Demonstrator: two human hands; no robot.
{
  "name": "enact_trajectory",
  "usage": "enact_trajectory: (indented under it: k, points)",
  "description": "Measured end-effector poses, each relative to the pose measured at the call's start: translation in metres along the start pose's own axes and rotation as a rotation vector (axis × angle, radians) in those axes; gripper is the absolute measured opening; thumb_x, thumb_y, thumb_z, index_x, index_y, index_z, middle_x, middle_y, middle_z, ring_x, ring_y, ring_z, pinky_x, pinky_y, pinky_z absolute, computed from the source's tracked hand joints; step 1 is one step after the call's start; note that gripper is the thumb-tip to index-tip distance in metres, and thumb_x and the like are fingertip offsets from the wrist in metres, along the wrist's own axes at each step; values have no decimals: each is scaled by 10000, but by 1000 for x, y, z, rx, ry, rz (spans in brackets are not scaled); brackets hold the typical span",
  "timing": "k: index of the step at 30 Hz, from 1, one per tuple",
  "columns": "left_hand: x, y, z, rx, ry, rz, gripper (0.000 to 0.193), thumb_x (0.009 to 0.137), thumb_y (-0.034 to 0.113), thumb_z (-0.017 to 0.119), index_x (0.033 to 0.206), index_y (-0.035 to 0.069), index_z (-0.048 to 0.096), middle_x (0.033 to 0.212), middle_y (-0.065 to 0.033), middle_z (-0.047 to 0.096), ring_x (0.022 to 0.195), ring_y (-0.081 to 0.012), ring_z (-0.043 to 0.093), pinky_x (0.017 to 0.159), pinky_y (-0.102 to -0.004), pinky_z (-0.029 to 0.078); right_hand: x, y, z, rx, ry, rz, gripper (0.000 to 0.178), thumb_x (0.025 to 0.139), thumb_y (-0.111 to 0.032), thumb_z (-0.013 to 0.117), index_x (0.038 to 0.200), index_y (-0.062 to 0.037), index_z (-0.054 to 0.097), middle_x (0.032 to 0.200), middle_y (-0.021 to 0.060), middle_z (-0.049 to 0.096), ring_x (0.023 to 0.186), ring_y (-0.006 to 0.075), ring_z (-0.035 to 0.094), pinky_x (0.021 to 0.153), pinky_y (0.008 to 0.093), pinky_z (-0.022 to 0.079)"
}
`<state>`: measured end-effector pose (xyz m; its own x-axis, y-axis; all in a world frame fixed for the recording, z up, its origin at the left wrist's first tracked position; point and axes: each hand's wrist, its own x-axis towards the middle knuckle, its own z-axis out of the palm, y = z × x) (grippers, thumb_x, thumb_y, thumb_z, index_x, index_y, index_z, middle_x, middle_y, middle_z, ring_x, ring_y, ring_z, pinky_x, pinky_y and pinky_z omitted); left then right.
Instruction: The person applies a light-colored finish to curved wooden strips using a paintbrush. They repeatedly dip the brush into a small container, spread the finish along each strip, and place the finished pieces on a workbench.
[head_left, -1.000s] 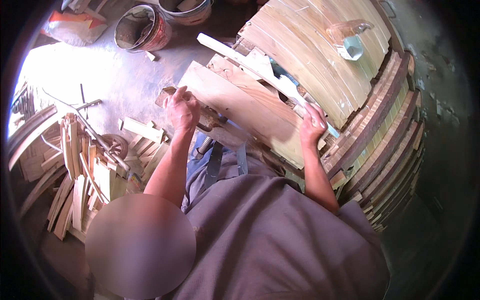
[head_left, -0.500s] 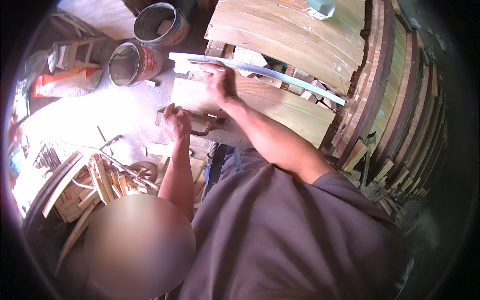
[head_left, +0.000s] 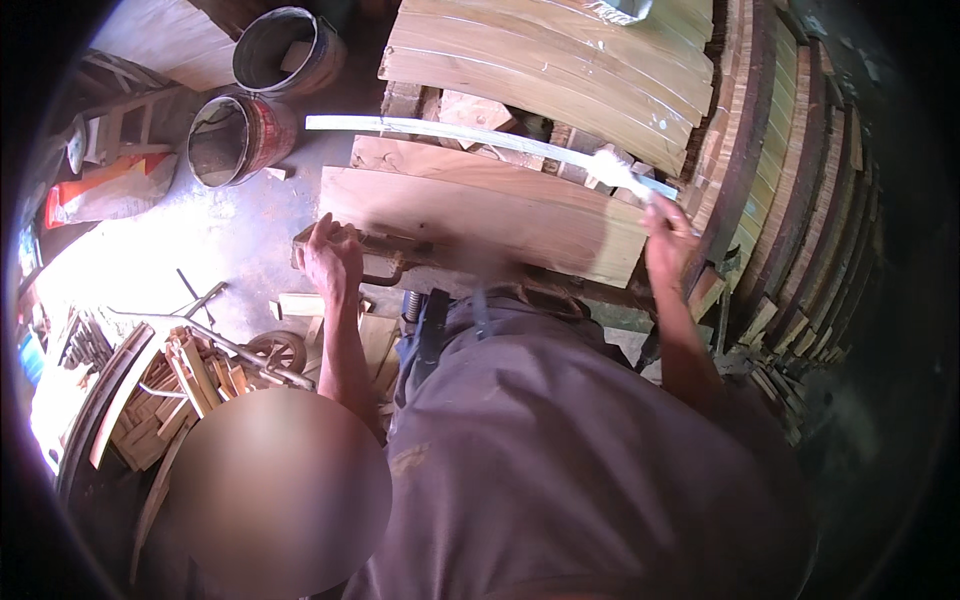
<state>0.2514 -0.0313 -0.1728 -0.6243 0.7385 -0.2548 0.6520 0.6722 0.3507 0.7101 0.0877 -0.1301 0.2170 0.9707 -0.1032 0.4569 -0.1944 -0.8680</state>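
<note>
My right hand is closed around the handle of a brush. Its white bristles touch the right part of a long narrow wooden edge coated in wet-looking white. My left hand curls over the left end of a rusty metal bar, which runs along the near side of the boards. Between my hands lie flat pale planks, one overlapping another. The brush handle is mostly hidden in my right fingers.
Wide joined boards lie beyond, with a pale container on top. Curved stacked timber fills the right. Two buckets stand at far left. Wood offcuts and a small wheel are near left.
My right hand has swept the brush from the left end of the white-coated edge to its right part. My left hand stays at the bar's end. The view has shifted slightly.
</note>
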Motion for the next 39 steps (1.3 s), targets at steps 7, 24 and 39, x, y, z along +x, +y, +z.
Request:
enact_trajectory:
  k: [7,24,39]
  points:
    - [107,-81,49,-1064,11,-235,589,852,50,665,1372,-115,443,1224,-240,629,1076,-263,638,956,-363,514,137,-58,69,1,228,-160,288,925,-113,681,1187,6,675,874,10,652,694,54,563,595,212,487]
    - [186,-4,38,-1689,-394,-556,332,963,253,579,1229,68,505,1297,-236,526,1207,-418,517,1018,-590,435,256,-22,41,93,-337,41,232,933,-83,584,1112,12,698,1106,67,703,995,132,654,846,266,493]
    - [193,-2,41,-1963,-405,-183,773,839,-88,551,1477,15,128,1435,-328,418,1321,-472,426,1145,-576,297,49,133,-67,251,-49,908,423,980,-297,565,1333,-64,554,1375,73,566,1240,208,537,1022,370,434]
